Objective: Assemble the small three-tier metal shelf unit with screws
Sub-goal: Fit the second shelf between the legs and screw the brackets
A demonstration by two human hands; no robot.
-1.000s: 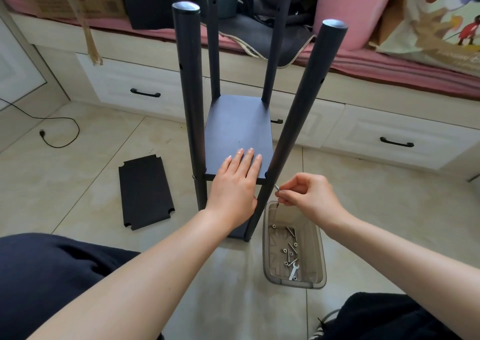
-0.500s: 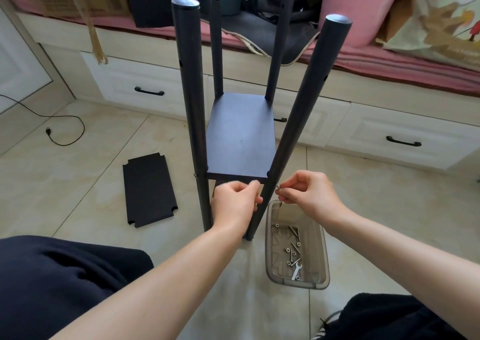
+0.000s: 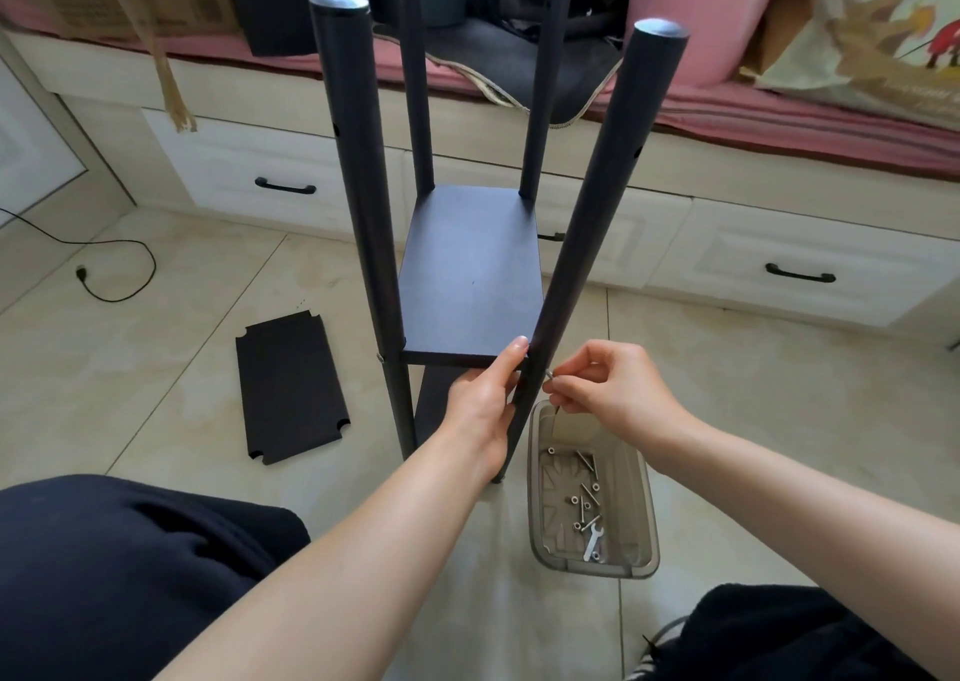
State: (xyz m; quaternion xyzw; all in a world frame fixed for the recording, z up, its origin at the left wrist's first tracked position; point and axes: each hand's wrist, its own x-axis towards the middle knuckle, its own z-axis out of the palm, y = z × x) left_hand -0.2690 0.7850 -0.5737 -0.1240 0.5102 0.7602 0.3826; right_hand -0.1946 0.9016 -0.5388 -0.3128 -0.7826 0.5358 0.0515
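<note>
The dark shelf unit stands on the floor with four round posts and a mounted middle shelf panel [image 3: 470,275]. My left hand [image 3: 485,402] grips the front edge of that panel beside the near right post [image 3: 587,223], thumb on top. My right hand [image 3: 613,394] pinches a small silver screw [image 3: 550,376] against the right side of that post at panel height. The near left post [image 3: 363,202] shows a screw head at the same height. A lower panel is mostly hidden below.
A loose black shelf panel [image 3: 291,386] lies on the tiles to the left. A clear plastic tub [image 3: 644,514] with several screws, nuts and a small wrench [image 3: 592,545] sits right of the unit. White drawers [image 3: 795,264] stand behind; a power cord [image 3: 119,264] lies far left.
My left hand slid off the top of the middle panel to its front edge near the right post. My right hand stays pinching the screw at that post.
</note>
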